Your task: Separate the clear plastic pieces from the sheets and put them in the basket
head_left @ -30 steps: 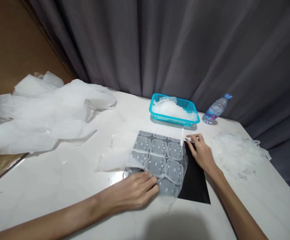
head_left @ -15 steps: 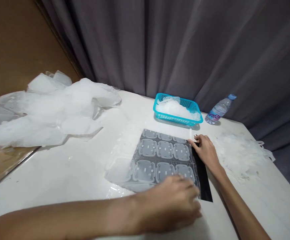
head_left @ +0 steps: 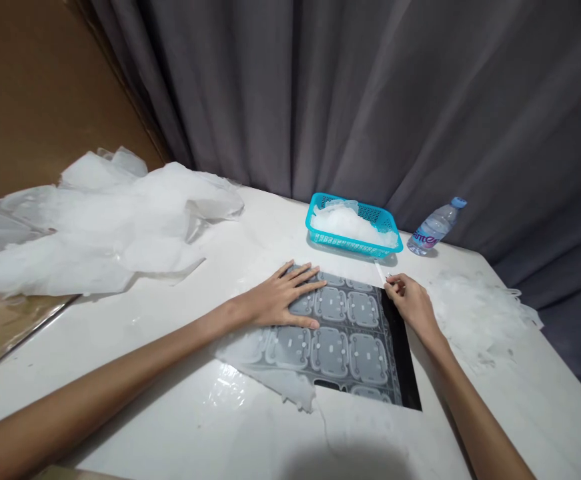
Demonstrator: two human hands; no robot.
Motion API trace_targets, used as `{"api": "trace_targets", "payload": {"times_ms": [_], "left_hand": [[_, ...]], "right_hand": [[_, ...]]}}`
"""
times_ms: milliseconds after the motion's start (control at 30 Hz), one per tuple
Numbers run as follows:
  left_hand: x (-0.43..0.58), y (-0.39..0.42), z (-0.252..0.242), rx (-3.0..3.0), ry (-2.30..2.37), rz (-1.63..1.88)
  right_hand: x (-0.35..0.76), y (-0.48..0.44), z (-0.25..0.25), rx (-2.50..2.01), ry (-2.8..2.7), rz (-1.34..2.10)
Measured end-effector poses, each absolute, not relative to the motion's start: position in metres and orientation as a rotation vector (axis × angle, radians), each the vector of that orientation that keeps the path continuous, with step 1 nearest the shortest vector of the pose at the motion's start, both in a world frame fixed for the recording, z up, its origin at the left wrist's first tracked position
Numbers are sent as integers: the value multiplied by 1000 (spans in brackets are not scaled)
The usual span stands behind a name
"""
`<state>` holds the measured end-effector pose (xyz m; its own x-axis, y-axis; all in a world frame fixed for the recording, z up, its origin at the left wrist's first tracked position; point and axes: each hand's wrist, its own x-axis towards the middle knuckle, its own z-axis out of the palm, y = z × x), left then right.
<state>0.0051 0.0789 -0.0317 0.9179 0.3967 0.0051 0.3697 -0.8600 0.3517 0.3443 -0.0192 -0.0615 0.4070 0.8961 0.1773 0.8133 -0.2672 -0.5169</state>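
Observation:
A clear plastic sheet with rows of rounded rectangular shapes lies over a black board. My left hand rests flat on the sheet's upper left part, its fingers spread. At the upper right corner, my right hand is closed, thumb and fingers pinching a thin white strip that sticks up towards the basket. Frosted film stretches out at the sheet's lower left edge, with a ragged end.
A blue basket holding white film pieces stands behind the sheet, beside a water bottle. White film is heaped at the left, and translucent scraps lie at the right. Grey curtain hangs behind.
My left hand has moved from the sheet's near right edge to its upper left and spread flat. The sheet's near edge is now uncovered. My right hand stays at the corner.

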Motion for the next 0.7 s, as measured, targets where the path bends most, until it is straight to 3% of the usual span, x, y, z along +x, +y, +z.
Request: {"api": "trace_targets", "payload": {"times_ms": [433,700], "left_hand": [[50,82,-48,2821,571,226],[70,69,-56,2813,675,286]], "right_hand": [[372,-36,-39,-2161,-1342,457],[362,-51,-24,-1916,-1195,657]]}}
